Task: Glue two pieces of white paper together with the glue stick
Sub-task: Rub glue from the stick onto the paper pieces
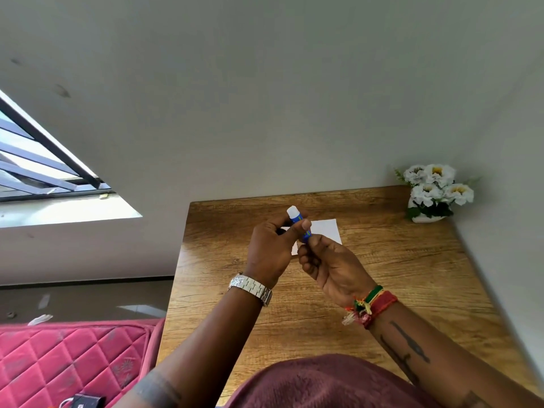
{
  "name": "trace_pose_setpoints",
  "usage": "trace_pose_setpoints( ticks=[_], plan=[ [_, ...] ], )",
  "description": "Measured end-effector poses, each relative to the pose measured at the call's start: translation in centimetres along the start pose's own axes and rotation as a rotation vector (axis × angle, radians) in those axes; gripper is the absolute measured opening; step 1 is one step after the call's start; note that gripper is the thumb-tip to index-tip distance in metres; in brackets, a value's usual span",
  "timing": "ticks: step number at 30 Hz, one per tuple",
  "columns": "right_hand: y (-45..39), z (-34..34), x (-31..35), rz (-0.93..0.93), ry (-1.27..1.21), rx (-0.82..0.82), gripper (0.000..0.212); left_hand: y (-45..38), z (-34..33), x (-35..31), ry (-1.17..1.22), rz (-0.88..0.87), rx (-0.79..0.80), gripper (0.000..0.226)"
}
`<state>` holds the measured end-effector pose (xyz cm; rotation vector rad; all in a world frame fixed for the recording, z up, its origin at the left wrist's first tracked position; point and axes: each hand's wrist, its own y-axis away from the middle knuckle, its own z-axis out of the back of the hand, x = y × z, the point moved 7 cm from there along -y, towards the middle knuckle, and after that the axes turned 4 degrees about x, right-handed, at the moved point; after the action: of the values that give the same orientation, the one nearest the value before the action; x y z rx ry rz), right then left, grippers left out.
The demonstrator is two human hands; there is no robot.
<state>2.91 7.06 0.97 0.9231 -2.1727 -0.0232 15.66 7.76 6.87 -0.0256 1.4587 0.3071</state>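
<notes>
While both hands — left hand, right hand — grip the glue stick, bare table surrounds the paper.

no readable text anywhere, glue stick label between the fingers too blurred, yellow-green marks only

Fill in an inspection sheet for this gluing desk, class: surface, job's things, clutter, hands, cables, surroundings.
Surface: wooden table, mostly bare.
Job's things: glue stick held above white paper; white cap on.
Clutter: flower pot in far corner.
Hands: left hand grips the stick's upper part, right hand its lower end.
Cables: nothing seen.
Surroundings: grey wall, window, pink mattress.
</notes>
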Motion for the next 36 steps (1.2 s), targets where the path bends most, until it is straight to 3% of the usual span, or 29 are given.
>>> trace_pose_setpoints(
  ticks=[4,13,18,22,28,34,36],
  plan=[
    [0.0,0.5,-0.6,-0.052,-0.023,-0.04,0.047,0.0,-0.4,-0.2,0.008,-0.013,0.029,0.02],
    [-0.2,0.3,0.1,0.006,-0.031,-0.025,0.03,-0.2,0.0,0.3,-0.009,-0.01,-0.011,0.021],
    [-0.3,0.0,-0.2,-0.013,-0.016,-0.062,0.042,-0.4,-0.1,-0.1,0.006,-0.001,-0.023,0.018],
    [-0.2,-0.1,0.5,0.047,-0.027,-0.055,0.028,-0.4,-0.5,0.0,0.016,0.015,-0.011,0.02],
    [-0.3,0.2,0.8,0.023,-0.017,-0.002,0.025,-0.4,-0.7,0.1,-0.005,0.028,-0.008,0.021],
    [-0.1,0.7,-0.1,-0.047,-0.028,-0.008,0.047,-0.5,-1.1,-0.4,-0.009,-0.001,0.015,0.018],
    [-0.1,0.9,-0.1,-0.03,-0.036,-0.02,0.045,-0.4,-1.2,-0.2,-0.007,0.004,0.013,0.019]
  ],
)
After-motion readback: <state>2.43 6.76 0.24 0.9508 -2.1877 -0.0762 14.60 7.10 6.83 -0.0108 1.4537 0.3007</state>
